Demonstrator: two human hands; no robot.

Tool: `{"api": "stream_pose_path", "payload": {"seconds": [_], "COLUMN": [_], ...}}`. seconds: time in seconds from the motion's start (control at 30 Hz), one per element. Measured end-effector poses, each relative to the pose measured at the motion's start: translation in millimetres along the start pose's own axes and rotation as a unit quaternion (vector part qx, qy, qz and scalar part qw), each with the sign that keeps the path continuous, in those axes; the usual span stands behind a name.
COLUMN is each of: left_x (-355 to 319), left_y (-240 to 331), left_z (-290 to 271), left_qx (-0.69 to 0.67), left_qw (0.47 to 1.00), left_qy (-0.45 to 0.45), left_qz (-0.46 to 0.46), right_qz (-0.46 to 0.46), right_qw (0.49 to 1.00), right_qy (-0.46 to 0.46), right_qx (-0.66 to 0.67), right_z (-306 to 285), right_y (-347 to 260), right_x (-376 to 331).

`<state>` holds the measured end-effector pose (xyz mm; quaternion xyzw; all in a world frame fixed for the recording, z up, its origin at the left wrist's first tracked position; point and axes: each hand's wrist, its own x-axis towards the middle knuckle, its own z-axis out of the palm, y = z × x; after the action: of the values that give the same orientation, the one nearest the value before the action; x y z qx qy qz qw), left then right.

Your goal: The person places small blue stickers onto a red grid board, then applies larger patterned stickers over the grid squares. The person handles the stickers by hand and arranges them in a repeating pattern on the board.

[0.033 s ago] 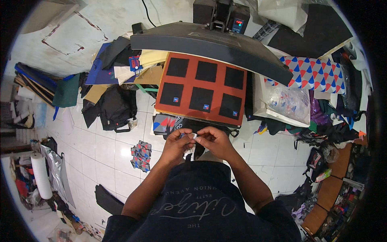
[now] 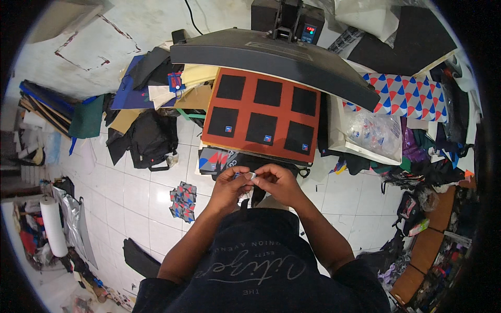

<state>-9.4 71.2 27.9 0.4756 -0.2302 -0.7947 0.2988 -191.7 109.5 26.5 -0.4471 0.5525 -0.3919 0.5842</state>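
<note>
Barely shifted, sm. white pc (image 2: pixel 253 176) sits btwn fingers (image 2: pixel 263 183).

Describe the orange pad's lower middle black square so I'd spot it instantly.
Find the big dark press plate across the top; below lies an orange pad with two rows of three black squares. Take the lower row's middle square. Unlike the upper squares, it bears a small blue-and-red patch, and alone has patched squares on both sides.

And here's the press pad (image 2: pixel 250 96), six squares (image 2: pixel 268 93) on it in two rows, upper plate (image 2: pixel 271 60) behind it! Left of the pad, a bag (image 2: pixel 151 138); right, an open box (image 2: pixel 338 128) with plastic wrapping (image 2: pixel 368 130) inside. Before it, left hand (image 2: pixel 228 189) and right hand (image 2: pixel 279 185), a piece (image 2: pixel 253 176) between them.
</note>
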Motion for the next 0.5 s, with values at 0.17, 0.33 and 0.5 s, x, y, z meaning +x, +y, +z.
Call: {"api": "stream_pose_path", "payload": {"seconds": [0.17,0.33,0.5], "left_x": [-3.9,-13.0,-10.2], "left_y": [4.4,13.3,14.0], "left_z": [2.2,1.4,-3.3], "left_qx": [-0.021,-0.045,-0.054], "left_qw": [1.0,0.999,0.999], "left_qy": [0.006,0.007,-0.007], "left_qz": [0.001,-0.001,-0.005], "right_qz": [-0.003,-0.214,-0.333], "right_qw": [1.0,0.947,0.898], "right_qy": [0.004,0.074,0.075], "right_qx": [0.028,-0.227,-0.278], "right_z": [5.1,7.9,9.7], "right_y": [0.3,-19.8,-15.9], "right_x": [6.0,4.2,9.7]}}
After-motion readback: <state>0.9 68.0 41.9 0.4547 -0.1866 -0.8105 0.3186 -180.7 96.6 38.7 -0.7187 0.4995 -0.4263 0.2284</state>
